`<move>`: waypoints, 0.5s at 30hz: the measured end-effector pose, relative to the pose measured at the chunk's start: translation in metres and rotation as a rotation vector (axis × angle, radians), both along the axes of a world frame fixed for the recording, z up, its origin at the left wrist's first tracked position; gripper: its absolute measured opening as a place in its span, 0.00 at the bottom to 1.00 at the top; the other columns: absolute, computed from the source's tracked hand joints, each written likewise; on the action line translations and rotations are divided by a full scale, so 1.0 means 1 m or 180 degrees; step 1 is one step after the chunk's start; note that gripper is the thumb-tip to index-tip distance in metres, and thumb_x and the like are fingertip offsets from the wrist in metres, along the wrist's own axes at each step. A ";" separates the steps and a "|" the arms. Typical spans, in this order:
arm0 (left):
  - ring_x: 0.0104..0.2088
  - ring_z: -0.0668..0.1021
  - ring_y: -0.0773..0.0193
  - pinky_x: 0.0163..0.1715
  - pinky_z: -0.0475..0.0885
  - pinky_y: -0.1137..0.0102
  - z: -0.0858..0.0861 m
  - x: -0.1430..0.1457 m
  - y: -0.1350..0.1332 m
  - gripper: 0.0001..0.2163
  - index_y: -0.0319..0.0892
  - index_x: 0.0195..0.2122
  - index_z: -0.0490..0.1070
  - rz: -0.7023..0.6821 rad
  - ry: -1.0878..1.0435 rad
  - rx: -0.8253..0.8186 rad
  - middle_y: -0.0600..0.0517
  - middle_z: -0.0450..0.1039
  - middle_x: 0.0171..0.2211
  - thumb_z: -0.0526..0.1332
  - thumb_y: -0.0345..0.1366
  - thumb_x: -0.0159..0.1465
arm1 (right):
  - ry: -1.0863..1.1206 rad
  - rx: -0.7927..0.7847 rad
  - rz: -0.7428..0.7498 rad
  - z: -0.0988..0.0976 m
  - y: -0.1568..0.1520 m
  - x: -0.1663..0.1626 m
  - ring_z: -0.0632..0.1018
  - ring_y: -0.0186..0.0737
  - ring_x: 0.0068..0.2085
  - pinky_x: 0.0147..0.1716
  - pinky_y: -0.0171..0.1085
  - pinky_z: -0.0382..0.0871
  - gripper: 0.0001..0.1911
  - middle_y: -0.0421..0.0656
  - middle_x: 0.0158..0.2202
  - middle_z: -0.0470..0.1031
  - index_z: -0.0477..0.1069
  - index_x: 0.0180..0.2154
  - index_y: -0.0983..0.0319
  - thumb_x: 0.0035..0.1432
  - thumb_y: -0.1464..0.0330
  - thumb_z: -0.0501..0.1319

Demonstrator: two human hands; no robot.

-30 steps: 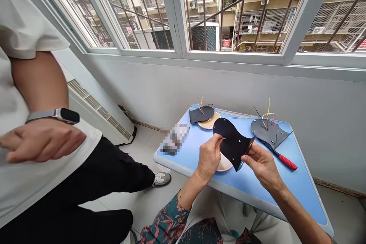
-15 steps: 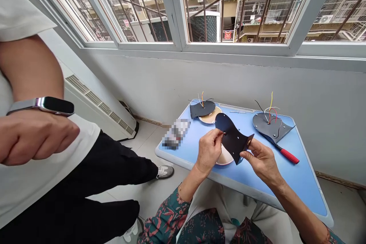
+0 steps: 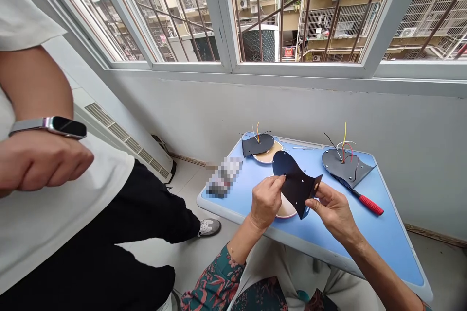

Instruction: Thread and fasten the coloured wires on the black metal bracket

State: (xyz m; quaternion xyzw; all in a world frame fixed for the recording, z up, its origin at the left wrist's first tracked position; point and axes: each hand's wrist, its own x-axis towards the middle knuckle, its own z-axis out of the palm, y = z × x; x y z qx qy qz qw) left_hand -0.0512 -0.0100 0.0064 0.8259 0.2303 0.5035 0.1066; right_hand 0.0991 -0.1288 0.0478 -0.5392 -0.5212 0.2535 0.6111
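A black bent metal plate [image 3: 295,180] with a rounded end and small holes is held tilted above the table's near side. My right hand [image 3: 334,206] grips its bent, flanged edge between thumb and fingers. My left hand [image 3: 266,200] is closed in a pinch at the hole in the rounded part; a tiny dark thing shows at the fingertips, too small to name. Under the plate, partly hidden, lies a round pale disc [image 3: 286,208] with a reddish rim.
On the blue table [image 3: 350,243], a black plate with wires [image 3: 258,143] rests on a tan disc [image 3: 269,155]. At right, another wired plate [image 3: 343,163] lies over a red-handled tool [image 3: 370,205]. A blurred-out packet [image 3: 224,177] lies left. A person [image 3: 62,165] stands at left.
The view has shifted slightly. Both hands keep their hold on the black plate, and my left fingertips have moved a little at the hole.
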 end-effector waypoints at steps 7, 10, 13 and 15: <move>0.33 0.81 0.63 0.36 0.78 0.68 -0.010 -0.011 0.012 0.16 0.42 0.51 0.78 -0.0319 0.0139 0.0297 0.42 0.82 0.40 0.50 0.32 0.73 | 0.0788 -0.0154 0.0312 0.002 -0.001 -0.001 0.82 0.45 0.37 0.38 0.42 0.78 0.21 0.46 0.37 0.83 0.80 0.45 0.59 0.54 0.53 0.71; 0.33 0.81 0.63 0.35 0.78 0.68 -0.012 -0.013 0.014 0.16 0.42 0.50 0.78 -0.0366 0.0148 0.0263 0.41 0.82 0.41 0.51 0.33 0.73 | 0.0645 -0.0168 0.0301 0.003 -0.001 0.000 0.82 0.46 0.38 0.40 0.43 0.78 0.19 0.46 0.37 0.83 0.81 0.42 0.59 0.53 0.53 0.72; 0.34 0.82 0.61 0.35 0.79 0.67 -0.011 -0.012 0.013 0.15 0.42 0.48 0.79 -0.0366 0.0085 0.0093 0.40 0.83 0.41 0.52 0.34 0.73 | 0.0311 -0.0128 0.0243 0.002 0.000 0.000 0.82 0.46 0.38 0.41 0.43 0.77 0.15 0.44 0.35 0.81 0.80 0.37 0.59 0.55 0.55 0.71; 0.36 0.83 0.59 0.38 0.79 0.65 -0.009 -0.010 0.010 0.14 0.42 0.46 0.80 -0.0334 -0.0013 -0.0093 0.41 0.83 0.40 0.53 0.35 0.72 | 0.0051 -0.0071 0.0184 0.001 0.000 -0.001 0.81 0.44 0.37 0.39 0.41 0.76 0.11 0.42 0.33 0.80 0.79 0.35 0.59 0.57 0.58 0.70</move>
